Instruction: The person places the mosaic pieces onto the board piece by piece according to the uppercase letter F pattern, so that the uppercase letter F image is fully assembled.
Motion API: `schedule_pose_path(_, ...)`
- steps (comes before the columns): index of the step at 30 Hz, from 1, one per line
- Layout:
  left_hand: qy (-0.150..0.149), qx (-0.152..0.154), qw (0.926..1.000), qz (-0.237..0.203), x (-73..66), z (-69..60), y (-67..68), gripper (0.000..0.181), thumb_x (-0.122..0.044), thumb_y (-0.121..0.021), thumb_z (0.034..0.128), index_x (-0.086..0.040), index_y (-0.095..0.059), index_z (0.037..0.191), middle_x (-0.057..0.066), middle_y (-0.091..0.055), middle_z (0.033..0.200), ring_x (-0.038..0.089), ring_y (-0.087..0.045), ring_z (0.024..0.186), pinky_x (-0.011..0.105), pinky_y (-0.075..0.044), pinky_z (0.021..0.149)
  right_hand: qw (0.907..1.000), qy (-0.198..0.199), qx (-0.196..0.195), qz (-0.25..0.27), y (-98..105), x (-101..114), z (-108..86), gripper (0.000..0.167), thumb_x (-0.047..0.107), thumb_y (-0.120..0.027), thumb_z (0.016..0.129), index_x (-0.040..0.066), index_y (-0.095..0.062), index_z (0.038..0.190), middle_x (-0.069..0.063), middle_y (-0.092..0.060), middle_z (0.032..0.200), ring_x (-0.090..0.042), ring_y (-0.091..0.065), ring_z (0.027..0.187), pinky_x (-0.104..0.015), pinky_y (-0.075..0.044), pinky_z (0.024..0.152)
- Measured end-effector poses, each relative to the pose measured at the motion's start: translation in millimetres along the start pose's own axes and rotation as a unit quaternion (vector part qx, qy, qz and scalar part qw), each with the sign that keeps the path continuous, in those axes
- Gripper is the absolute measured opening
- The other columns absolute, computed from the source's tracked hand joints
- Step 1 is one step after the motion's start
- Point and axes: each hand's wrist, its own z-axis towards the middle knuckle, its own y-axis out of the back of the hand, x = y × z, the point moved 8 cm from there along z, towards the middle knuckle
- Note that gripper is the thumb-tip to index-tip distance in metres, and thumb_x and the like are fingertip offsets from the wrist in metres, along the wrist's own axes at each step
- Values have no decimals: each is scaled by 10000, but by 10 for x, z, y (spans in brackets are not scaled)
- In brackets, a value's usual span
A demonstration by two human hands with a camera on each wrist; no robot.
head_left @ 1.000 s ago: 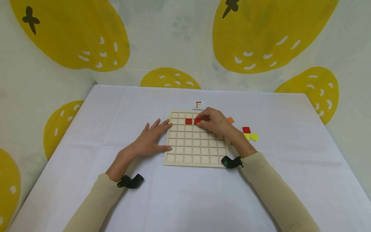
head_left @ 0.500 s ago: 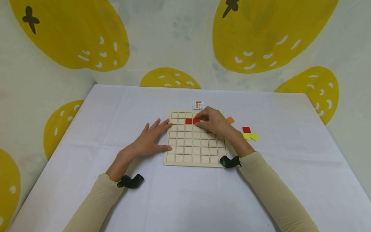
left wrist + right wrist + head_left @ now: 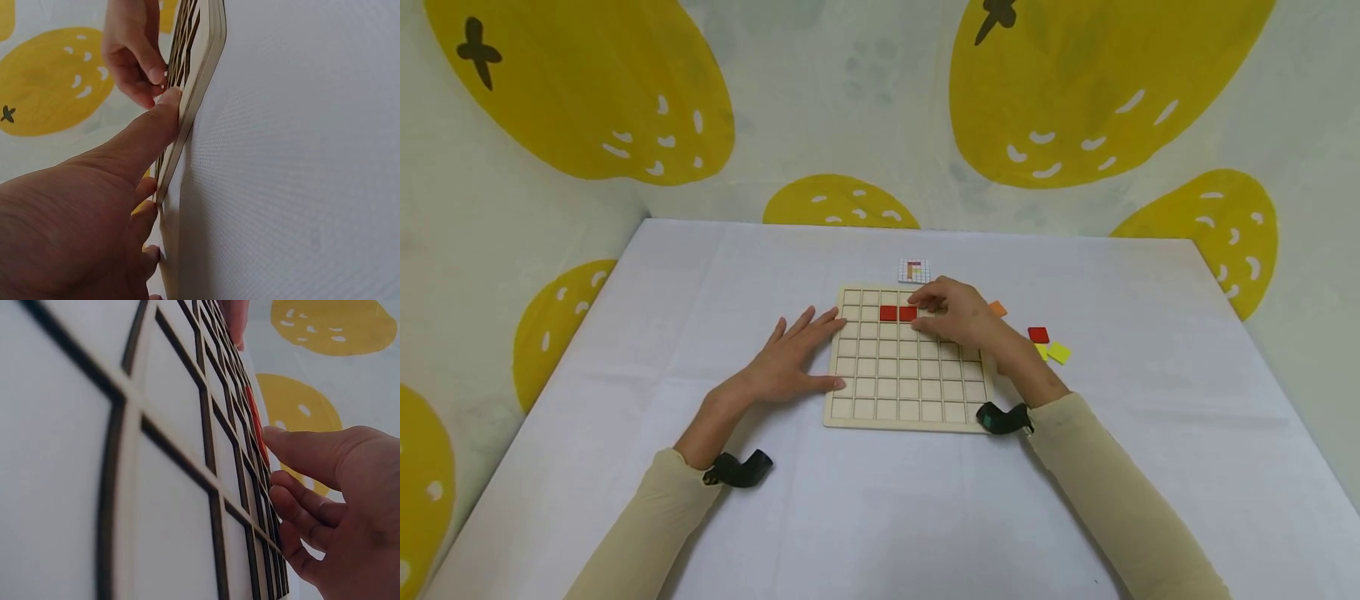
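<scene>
A pale wooden grid board [image 3: 887,367] lies on the white-covered table. My left hand [image 3: 784,362] rests at its left edge with fingers spread; in the left wrist view the thumb [image 3: 159,122] lies on the board's rim. Two red square tiles sit side by side in the second row from the far edge, the left tile [image 3: 888,313] and the right tile [image 3: 907,314]. My right hand [image 3: 961,315] is just right of the right tile, thumb and fingers apart with nothing visible between them. In the right wrist view the thumb [image 3: 300,447] is close to the red.
Beyond the board lies a small pattern card [image 3: 914,271]. To the right lie an orange tile [image 3: 997,308], a loose red tile [image 3: 1038,335] and yellow tiles [image 3: 1059,353], one partly behind my right wrist. Patterned cloth [image 3: 842,204] hangs behind the table.
The right red tile has shifted slightly left and now lies flat beside the other one. My right hand has let go of it and drawn a little right. My left hand stays put.
</scene>
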Motion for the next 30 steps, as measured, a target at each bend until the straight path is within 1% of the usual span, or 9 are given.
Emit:
schedule_pose_path(4, 9, -7, 10000, -17, -7, -3, 5, 939, -474, -780, 912, -218, -277, 1663, -2, -150, 1775, 335, -16, 1659, 665, 38, 1298, 9997, -61, -82, 204, 77, -23, -73, 357, 190, -786, 941, 106, -707, 1279, -95, -664, 1261, -291, -618, 1174, -459, -522, 1047)
schedule_pose_path(9, 2, -24, 10000, -44, -8, -8, 5, 937, -469, -782, 911, -214, -282, 1661, 2, -154, 1774, 338, -21, 1658, 669, 35, 1296, 9995, -52, -235, 191, 167, -74, -156, 330, 203, -765, 959, 105, -712, 1270, -91, -673, 1236, -279, -602, 1129, -447, -506, 1032)
schedule_pose_path(13, -9, -32, 10000, -72, -6, -8, 3, 933, -465, -783, 912, -211, -286, 1660, 4, -160, 1773, 340, -25, 1658, 670, 34, 1295, 9992, -102, -325, 194, 233, -158, -217, 311, 204, -756, 966, 103, -718, 1258, -85, -675, 1216, -261, -599, 1112, -425, -498, 1013)
schedule_pose_path(18, -18, -35, 10000, -47, -10, -14, 5, 935, -466, -780, 914, -208, -281, 1661, 7, -159, 1773, 344, -26, 1658, 676, 28, 1294, 9991, -130, -383, 129, 328, -212, -306, 296, 210, -738, 981, 94, -715, 1252, -87, -669, 1198, -253, -589, 1092, -417, -498, 989)
schedule_pose_path(21, -30, -34, 10000, -55, -12, -19, 7, 938, -464, -781, 914, -206, -278, 1662, 8, -156, 1774, 345, -23, 1658, 674, 30, 1294, 9990, -163, -403, 92, 387, -241, -359, 294, 206, -726, 989, 83, -709, 1255, -95, -667, 1196, -258, -584, 1090, -424, -495, 1000)
schedule_pose_path(25, -38, -40, 10000, -58, 0, -19, 0, 938, -465, -779, 914, -209, -275, 1663, 3, -151, 1775, 343, -19, 1658, 672, 32, 1294, 9987, -280, -424, 7, 448, -313, -419, 291, 224, -717, 996, 109, -707, 1264, -88, -667, 1205, -258, -580, 1094, -424, -483, 1011)
schedule_pose_path(30, -42, -50, 10000, -63, 7, -12, -8, 935, -475, -777, 914, -218, -279, 1661, -4, -152, 1775, 334, -17, 1660, 669, 32, 1296, 9985, -282, -462, -101, 497, -414, -480, 300, 258, -714, 1000, 121, -712, 1267, -89, -683, 1231, -249, -595, 1110, -440, -482, 1035)
